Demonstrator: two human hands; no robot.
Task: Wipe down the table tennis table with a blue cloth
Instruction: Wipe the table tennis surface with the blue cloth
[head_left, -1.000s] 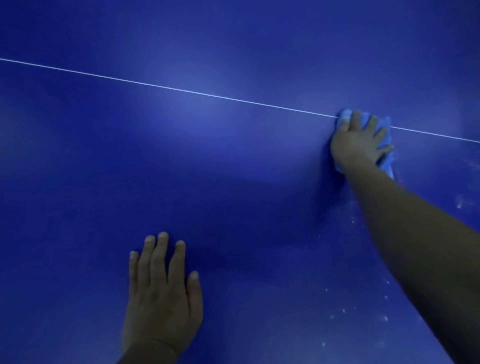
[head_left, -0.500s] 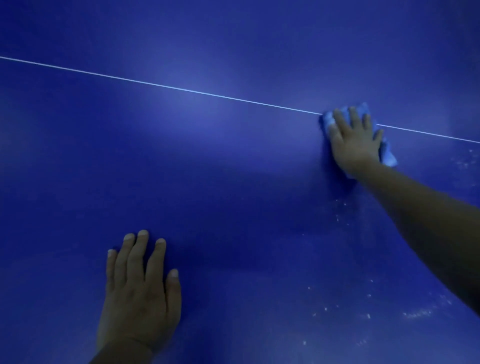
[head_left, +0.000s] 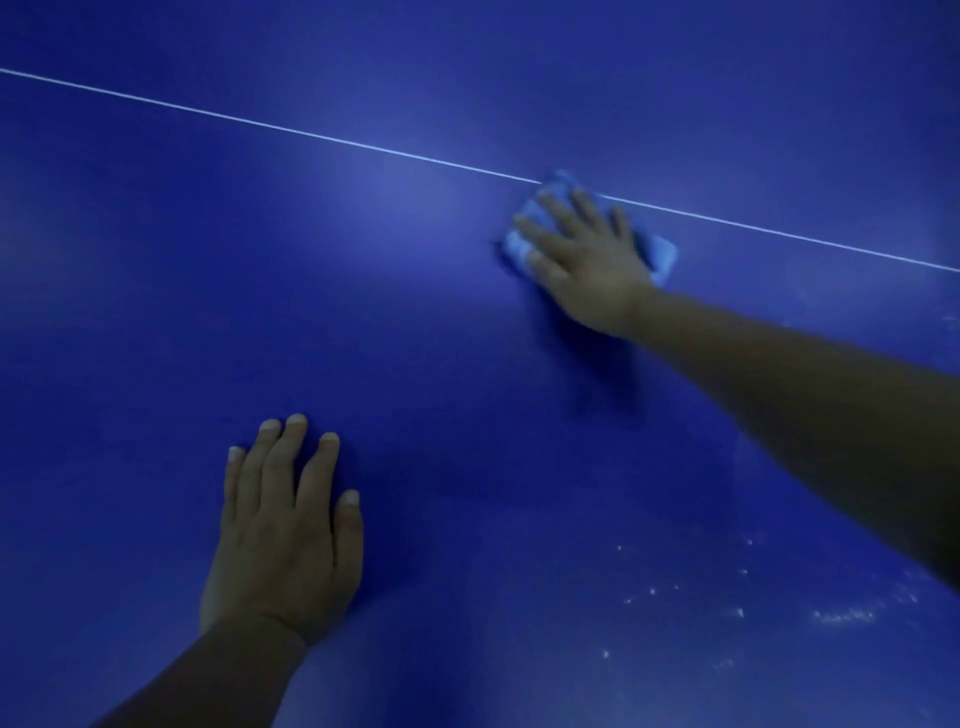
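The dark blue table tennis table fills the whole view. A folded light blue cloth lies on it, just below the thin white line. My right hand presses flat on the cloth with fingers spread and straight, covering most of it; the cloth shows at the fingertips and to the right of the hand. My left hand rests flat on the table at the lower left, fingers straight, holding nothing.
The white line crosses the table from upper left to right edge. Small white specks and smears dot the surface at the lower right, under my right forearm.
My right hand has slid the cloth leftward along the white line. My left hand stays flat on the table in about the same spot.
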